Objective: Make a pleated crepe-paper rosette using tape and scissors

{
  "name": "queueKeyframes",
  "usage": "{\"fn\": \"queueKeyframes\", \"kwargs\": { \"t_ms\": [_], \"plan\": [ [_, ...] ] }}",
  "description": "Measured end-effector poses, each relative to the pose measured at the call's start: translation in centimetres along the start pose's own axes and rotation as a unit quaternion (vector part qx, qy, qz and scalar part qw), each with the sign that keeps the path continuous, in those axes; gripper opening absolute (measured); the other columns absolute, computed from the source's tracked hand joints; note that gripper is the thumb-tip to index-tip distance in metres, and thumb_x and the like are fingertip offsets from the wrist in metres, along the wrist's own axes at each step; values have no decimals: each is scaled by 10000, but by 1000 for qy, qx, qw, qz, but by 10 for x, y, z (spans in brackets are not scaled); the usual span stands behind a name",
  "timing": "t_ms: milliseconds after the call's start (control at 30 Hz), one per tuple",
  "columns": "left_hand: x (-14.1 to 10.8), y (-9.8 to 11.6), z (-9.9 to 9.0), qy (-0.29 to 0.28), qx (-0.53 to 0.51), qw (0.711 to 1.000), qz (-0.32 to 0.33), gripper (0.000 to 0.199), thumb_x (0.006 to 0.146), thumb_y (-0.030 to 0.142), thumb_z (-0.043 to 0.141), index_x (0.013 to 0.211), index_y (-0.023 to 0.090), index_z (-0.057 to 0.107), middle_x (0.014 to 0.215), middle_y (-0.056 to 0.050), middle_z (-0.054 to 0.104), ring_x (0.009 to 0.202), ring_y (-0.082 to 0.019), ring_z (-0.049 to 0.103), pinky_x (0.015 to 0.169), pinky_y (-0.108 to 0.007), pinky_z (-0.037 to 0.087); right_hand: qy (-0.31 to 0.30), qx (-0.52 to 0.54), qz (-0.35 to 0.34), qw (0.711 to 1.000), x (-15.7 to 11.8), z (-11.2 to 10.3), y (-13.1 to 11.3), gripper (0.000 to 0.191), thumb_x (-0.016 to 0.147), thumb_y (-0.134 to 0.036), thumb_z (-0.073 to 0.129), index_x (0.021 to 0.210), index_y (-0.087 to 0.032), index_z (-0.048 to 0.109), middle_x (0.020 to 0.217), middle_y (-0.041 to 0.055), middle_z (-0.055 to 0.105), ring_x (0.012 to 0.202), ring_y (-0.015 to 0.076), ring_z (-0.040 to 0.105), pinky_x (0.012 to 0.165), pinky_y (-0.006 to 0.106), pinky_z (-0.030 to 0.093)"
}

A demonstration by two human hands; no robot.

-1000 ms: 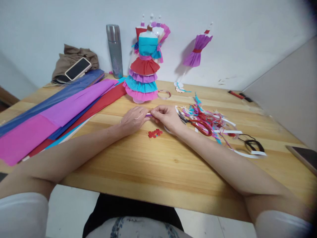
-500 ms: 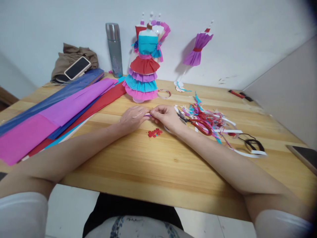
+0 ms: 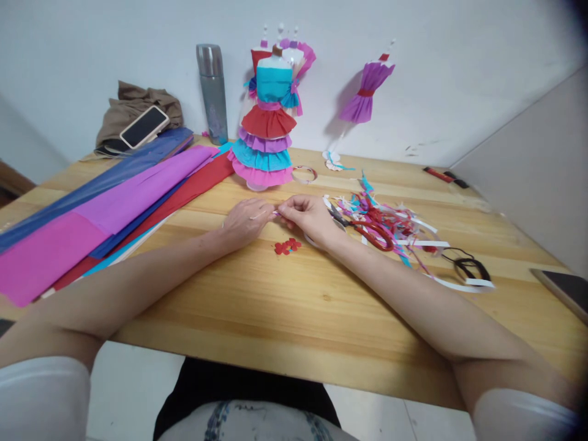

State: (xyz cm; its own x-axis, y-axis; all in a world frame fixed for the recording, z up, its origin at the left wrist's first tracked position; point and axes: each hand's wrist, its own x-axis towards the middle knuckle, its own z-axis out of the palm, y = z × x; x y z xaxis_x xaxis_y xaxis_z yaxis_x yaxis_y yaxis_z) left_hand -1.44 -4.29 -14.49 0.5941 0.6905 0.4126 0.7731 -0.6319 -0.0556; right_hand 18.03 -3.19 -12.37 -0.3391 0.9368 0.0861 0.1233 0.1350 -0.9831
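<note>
My left hand (image 3: 248, 221) and right hand (image 3: 310, 218) nearly meet over the middle of the counter (image 3: 257, 312), each grip pinched shut on a small purple piece (image 3: 276, 213) between my fingertips; most of it is hidden by my fingers. Just on my side of it lie red cutouts (image 3: 287, 247), between my wrists. Crowding my right hand are the red-handled scissors (image 3: 374, 236), blades towards me, their tips near my knuckles, with a tangle of paper scraps (image 3: 390, 217) behind them and a dark cord (image 3: 478, 269) farther right. Straight ahead, the tiered dress (image 3: 270, 125) on its stand blocks part of the other forms behind it, a clear ring (image 3: 305, 174) beside its hem. Folded coloured sheets (image 3: 151, 190) fill the left, running beside my left forearm, with a bottle (image 3: 212, 98) upright beyond.
</note>
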Motion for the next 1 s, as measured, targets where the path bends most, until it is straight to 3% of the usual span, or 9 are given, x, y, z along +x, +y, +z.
{"fn": "queueKeyframes", "kwargs": {
  "t_ms": [233,333,433,633,767,867,1000],
  "plan": [
    [2,1,-2,-23,2,1000,-13,456,1106,296,295,1028,123,710,889,-131,720,867,-259,676,744,-362,482,-13,8,-8,1000,1,-8,-10,448,777,-623,727,681,-190,659,643,31,650,558,126,543,577,292,433],
    [2,0,0,3,2,1000,3,460,1105,280,280,1010,130,705,843,-119,704,840,-248,675,744,-353,482,28,-41,-41,998,3,-12,-12,282,838,-454,663,717,-199,665,597,-3,600,554,129,534,575,291,422],
    [2,1,3,30,3,999,9,488,1114,315,260,1001,146,703,817,-108,697,817,-238,674,735,-349,484,55,-77,-52,994,4,-15,-11,63,785,-251,628,810,-214,671,575,-31,587,547,141,544,589,297,438],
    [0,1,3,25,15,1000,8,502,1114,290,238,1004,143,705,852,-120,719,840,-243,693,742,-360,500,45,-116,-65,990,4,-18,-10,136,705,-181,607,798,-221,699,737,33,707,684,203,639,667,345,500],
    [-1,1,2,10,22,1000,1,442,1100,250,273,1055,136,698,982,-142,744,903,-258,707,786,-374,516,1,-133,-86,987,0,-21,-15,281,751,-225,588,974,-211,760,915,67,758,804,237,674,748,380,535],
    [-1,1,3,8,20,1000,-8,483,1111,282,243,1031,141,697,956,-140,736,914,-255,704,781,-364,514,-18,-212,-122,970,-3,-21,-16,396,753,-223,576,1091,-172,775,855,66,734,750,230,647,754,392,511],
    [-1,-1,4,21,15,1000,-16,487,1114,299,246,1011,146,697,914,-128,729,898,-248,700,758,-349,511,18,-253,-164,953,-6,-21,-13,443,760,-238,571,1147,-139,763,802,56,703,711,215,615,740,383,484]
  ]
}}
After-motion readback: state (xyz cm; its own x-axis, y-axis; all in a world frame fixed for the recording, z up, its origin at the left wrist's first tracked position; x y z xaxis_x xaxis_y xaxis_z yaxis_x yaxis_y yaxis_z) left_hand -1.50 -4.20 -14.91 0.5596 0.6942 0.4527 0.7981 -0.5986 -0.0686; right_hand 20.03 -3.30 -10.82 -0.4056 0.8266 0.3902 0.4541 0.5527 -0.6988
